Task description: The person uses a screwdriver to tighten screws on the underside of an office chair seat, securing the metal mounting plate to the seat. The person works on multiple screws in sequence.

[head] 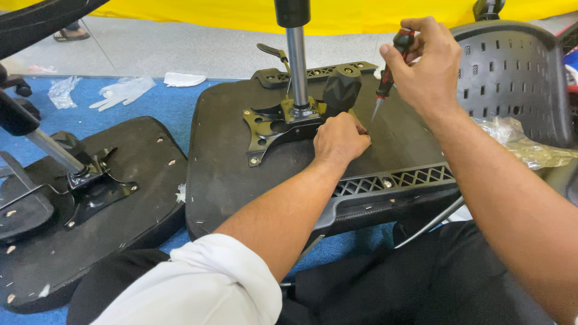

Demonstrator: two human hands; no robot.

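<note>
Two risks: right hand [421,66] clenching screwdriver [388,72], tip off fastener, may slip w/ left hand [340,138] pinching, prob. a screw, on seat underside [229,180].

Only soft plastic bags, no labels, signs or screens.

A clear, crinkly plastic bag [522,143] lies at the right of the frame, just under the grey chair back with holes [512,72]. It looks shiny and a bit yellow. Another small clear plastic bag [62,91] lies crumpled at the upper left, on the blue floor [174,108], beside a white glove [123,91].
</note>
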